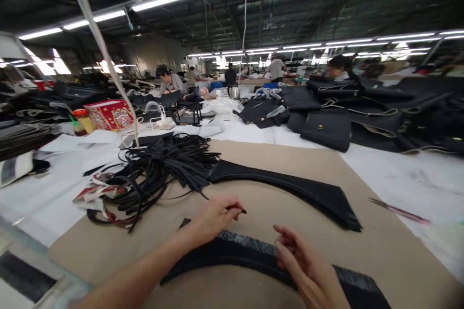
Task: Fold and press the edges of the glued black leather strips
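My left hand (221, 212) is closed in a pinch, with the tip of a small dark piece showing between thumb and fingers; most of it is hidden. Just below lies a curved black bag panel (250, 251) with a grey, shiny band along its upper edge. Over that panel's right part is my right hand (304, 263), fingers loosely bent and apart from the thumb, with nothing seen in it. Farther back rests a stack of similar curved black panels (286, 183). To its left, a heap of thin black strips (163, 169) spreads over the brown board.
Brown board (308, 159) covers the white table. Scissors or snips with pink handles (402, 210) lie at right. Black bags (322, 128) are piled at back right. A red box (110, 115) stands at back left, near a white pole (108, 60). Several people work beyond.
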The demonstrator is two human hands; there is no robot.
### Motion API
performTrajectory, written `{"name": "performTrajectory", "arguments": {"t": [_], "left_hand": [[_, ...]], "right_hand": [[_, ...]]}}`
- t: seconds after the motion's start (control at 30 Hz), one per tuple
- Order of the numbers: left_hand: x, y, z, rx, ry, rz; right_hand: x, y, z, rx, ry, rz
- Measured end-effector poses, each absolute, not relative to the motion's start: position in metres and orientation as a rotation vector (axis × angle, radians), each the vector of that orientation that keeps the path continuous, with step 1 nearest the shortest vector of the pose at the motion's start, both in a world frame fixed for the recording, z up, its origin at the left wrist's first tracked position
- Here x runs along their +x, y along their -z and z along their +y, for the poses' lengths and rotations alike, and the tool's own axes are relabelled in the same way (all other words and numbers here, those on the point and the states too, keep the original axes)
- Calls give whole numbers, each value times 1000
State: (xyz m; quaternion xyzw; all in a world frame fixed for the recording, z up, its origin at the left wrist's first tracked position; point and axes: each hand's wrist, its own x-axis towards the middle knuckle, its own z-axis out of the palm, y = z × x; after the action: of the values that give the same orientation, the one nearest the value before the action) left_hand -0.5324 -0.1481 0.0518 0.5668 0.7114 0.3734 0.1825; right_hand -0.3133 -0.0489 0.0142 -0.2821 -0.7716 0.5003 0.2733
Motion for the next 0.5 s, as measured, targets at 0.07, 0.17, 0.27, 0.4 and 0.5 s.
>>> {"name": "performTrajectory", "arguments": {"t": [0.07, 0.17, 0.27, 0.4, 0.5], "left_hand": [[-499, -56, -150, 1616, -1044, 1909], [-471, -60, -151, 1635, -1034, 1878], [-461, -58, -152, 1613, -1026, 1909], [-456, -56, -154, 1640, -944, 1922], [-465, -58, -164, 1647, -884, 1945]], "right_hand": [[-322, -18, -54, -755, -1542, -1988], [-324, -20, -61, -728, -1607, -1956], [-318, -21, -67, -746, -1588, -1958], [-309, -23, -72, -773, -1625, -1937], [-291, -28, -63, -823, -1637, -1971]]}}
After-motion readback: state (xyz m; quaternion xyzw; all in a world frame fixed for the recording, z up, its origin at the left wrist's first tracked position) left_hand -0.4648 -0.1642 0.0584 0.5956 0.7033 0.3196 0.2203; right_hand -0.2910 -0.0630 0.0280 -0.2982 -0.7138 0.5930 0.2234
